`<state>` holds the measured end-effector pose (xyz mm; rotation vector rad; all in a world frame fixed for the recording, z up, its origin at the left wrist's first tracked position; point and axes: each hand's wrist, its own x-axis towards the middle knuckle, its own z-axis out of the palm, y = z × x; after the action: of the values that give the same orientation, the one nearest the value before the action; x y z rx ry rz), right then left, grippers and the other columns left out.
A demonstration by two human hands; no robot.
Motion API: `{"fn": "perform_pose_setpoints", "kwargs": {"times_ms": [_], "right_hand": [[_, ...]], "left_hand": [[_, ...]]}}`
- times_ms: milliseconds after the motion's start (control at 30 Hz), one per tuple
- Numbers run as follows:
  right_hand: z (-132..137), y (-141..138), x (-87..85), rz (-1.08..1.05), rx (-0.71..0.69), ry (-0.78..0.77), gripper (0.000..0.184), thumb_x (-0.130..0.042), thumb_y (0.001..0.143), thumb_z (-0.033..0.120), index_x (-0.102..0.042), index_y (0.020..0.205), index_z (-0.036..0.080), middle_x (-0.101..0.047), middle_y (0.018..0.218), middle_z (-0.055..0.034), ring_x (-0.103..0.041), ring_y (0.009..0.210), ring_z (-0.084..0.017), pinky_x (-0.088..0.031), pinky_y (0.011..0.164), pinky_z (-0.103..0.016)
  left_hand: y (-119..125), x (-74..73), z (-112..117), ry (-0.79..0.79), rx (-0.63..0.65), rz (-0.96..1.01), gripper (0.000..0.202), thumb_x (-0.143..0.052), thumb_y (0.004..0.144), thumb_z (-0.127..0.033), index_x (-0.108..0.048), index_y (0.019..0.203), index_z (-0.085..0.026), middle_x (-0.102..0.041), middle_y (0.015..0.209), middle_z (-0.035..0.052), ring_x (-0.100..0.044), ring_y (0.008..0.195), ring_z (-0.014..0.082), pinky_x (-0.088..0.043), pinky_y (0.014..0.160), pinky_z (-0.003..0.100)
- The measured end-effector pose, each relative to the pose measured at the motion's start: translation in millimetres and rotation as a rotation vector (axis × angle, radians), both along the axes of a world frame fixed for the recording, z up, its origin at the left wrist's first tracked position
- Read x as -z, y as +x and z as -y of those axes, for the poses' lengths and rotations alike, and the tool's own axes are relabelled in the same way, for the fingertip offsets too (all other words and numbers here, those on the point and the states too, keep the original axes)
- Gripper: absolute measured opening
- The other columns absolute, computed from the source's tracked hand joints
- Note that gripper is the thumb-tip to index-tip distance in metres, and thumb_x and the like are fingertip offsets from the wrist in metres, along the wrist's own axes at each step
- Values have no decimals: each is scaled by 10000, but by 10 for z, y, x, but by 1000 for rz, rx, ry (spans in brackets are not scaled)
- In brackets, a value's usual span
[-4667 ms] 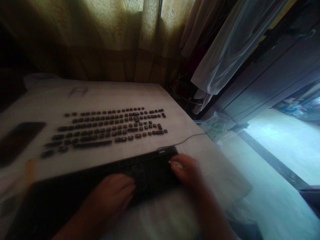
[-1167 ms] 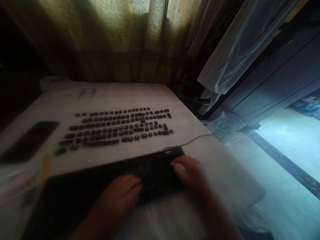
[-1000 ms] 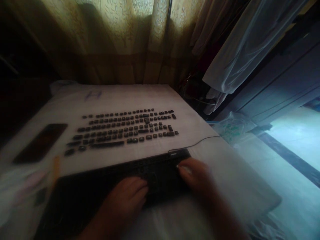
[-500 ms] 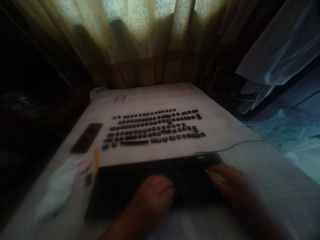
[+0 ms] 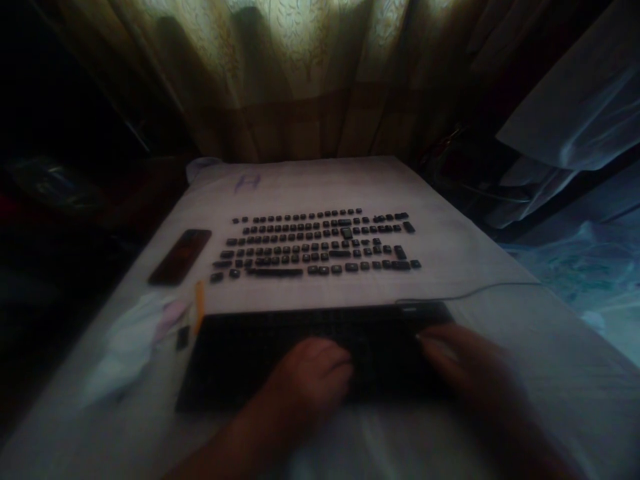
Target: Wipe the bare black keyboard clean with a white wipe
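Note:
A black keyboard frame [image 5: 240,353] with its keys off lies at the near edge of a white-covered table [image 5: 310,180]. My left hand [image 5: 313,373] rests on its middle with the fingers curled down, pressing on it. Over the frame's right end my right hand [image 5: 470,367] is blurred, its fingers closed around something pale that I cannot make out. Beyond the frame, several black keycaps [image 5: 315,243] are laid out on the cloth in keyboard order. A thin cable [image 5: 480,290] runs from the frame's right corner across the cloth.
A dark phone [image 5: 180,257] lies left of the keycaps. An orange stick-like tool [image 5: 199,307], a small dark piece [image 5: 183,338] and a crumpled white cloth [image 5: 125,347] sit by the frame's left end. A curtain [image 5: 300,80] hangs behind the table, and the room is dim.
The view has swung left, so the table now sits centred and the bright floor at right is mostly out of sight. Both hands have stayed on the keyboard frame.

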<state>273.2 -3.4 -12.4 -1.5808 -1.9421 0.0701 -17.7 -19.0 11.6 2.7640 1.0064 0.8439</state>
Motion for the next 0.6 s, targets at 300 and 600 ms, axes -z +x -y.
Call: {"fn": "perform_pose_setpoints", "kwargs": {"times_ms": [300,600], "right_hand": [[1,-11,-82,-42,2,-47,237,-544,831,361,-728,738,244,-759,702,-38,-719,589,-230,-568,565,-339],[19,5,-48,-30,-7,-20,215,-564,858,351,-726,763,247,-752,704,-34,-708,582,-221,-552,559,-330]], "left_hand": [[-2,23,-13,9,8,15,146,-533,957,-164,-676,985,-156,-747,1007,33,-671,968,165,-594,858,310],[-4,5,-3,-15,7,1,156,-536,956,-166,-681,1014,-158,-746,1016,41,-682,976,169,-610,855,329]]}}
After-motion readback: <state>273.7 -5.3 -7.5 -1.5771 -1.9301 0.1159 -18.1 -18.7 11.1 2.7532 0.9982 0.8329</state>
